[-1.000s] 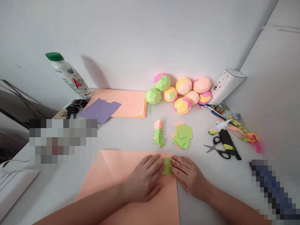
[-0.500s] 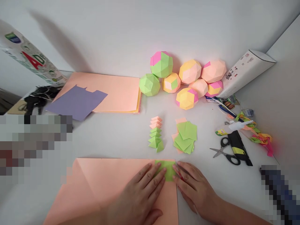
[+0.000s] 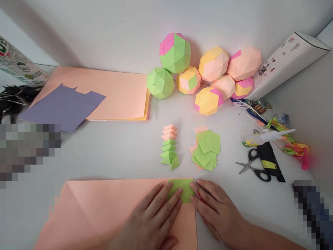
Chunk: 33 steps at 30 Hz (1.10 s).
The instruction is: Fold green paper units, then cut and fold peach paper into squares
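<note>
A small green paper square (image 3: 183, 189) lies at the top right corner of a large peach sheet (image 3: 109, 205) on the white table. My left hand (image 3: 153, 217) lies flat on the sheet, fingers stretched out, their tips pressing the green square's left side. My right hand (image 3: 217, 211) rests at the square's right edge with its fingertips on it. A thin red-tipped tool (image 3: 199, 196) is tucked between its fingers.
Beyond the hands are a row of folded green and peach pieces (image 3: 169, 147) and a pile of green squares (image 3: 206, 149). Paper balls (image 3: 208, 80) line the wall. Scissors (image 3: 253, 166) and a black cutter (image 3: 270, 161) lie right. A peach paper stack (image 3: 117, 93) with a purple sheet (image 3: 62, 107) lies back left.
The camera has tilted down and closer. My fingers have shifted slightly on the green square, which now lies flatter and squarer on the peach sheet.
</note>
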Each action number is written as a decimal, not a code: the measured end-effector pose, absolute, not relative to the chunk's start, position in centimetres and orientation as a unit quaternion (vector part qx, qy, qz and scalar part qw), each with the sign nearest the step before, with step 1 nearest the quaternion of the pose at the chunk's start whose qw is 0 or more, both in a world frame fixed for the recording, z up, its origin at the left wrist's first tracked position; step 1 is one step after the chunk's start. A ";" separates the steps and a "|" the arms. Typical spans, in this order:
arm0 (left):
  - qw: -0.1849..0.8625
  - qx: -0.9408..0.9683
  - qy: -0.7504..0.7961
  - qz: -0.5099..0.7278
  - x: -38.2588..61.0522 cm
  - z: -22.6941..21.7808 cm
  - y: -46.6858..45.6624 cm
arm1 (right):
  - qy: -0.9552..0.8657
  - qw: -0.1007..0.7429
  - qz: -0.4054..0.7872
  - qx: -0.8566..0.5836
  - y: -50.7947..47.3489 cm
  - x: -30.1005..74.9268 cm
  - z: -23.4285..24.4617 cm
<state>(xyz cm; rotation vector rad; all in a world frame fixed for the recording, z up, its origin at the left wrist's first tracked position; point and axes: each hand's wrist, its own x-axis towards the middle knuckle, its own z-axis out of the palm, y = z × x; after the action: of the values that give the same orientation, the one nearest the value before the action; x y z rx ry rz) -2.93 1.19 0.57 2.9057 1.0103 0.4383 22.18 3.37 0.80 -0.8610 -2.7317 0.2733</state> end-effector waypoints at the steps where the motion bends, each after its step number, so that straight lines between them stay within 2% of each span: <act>1: 0.015 0.933 0.329 0.144 -2.9 0.5 1.2 | -0.941 0.133 0.092 -0.297 3.4 22.2 0.8; 21: 0.040 0.920 0.352 0.170 -2.7 -0.2 0.7 | -0.937 0.138 0.114 -0.301 3.2 22.2 0.6; 26: 0.084 0.904 0.385 0.166 -2.5 0.4 0.7 | -0.926 0.152 0.160 -0.307 3.6 22.2 0.8; 33: 0.094 0.904 0.379 0.176 -2.4 0.5 0.7 | -0.902 0.177 0.229 -0.319 4.0 22.4 1.3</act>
<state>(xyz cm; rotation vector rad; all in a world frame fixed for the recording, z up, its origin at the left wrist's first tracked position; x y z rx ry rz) -2.35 0.66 0.52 2.6805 1.1240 0.5218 22.44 4.02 1.34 -0.9028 -2.5535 0.6482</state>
